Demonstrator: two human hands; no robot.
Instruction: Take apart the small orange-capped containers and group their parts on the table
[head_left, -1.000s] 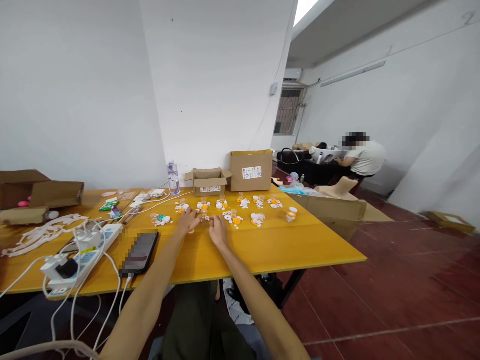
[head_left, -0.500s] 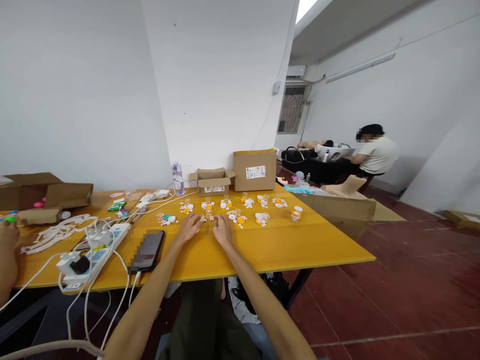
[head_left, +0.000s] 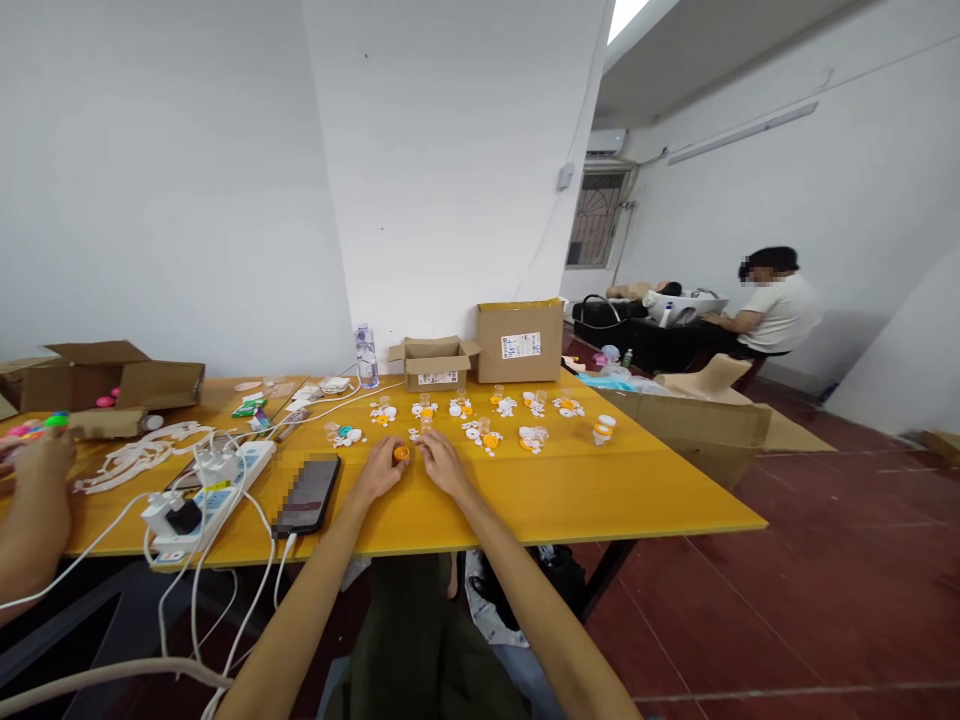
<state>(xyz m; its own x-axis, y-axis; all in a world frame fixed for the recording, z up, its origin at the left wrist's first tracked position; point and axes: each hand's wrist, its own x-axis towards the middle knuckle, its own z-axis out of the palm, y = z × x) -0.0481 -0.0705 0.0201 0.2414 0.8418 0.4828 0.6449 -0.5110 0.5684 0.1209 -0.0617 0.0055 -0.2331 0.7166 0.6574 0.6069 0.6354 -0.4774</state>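
My left hand [head_left: 381,470] is closed on a small round orange part [head_left: 401,454] above the yellow table [head_left: 480,513]. Just to its right, my right hand [head_left: 444,466] reaches to small white pieces [head_left: 415,435]; its fingertips are close together, and what they hold, if anything, is too small to make out. Beyond both hands lie several little groups of white and orange parts with clear cups. One group has a teal part [head_left: 346,433]. Stacked white and orange pieces [head_left: 603,430] stand to the right.
A phone [head_left: 308,495], a power strip [head_left: 217,500] and cables lie left of my arms. Two cardboard boxes [head_left: 519,345] [head_left: 435,365] and a bottle [head_left: 366,357] stand at the back. Another person's hand [head_left: 37,465] is at far left; a seated person [head_left: 780,310] is far right.
My left hand now holds the orange part, turned up into view. My right hand's fingers have moved closer together. The whole view has shifted slightly, and the hand at far left shows more fully.
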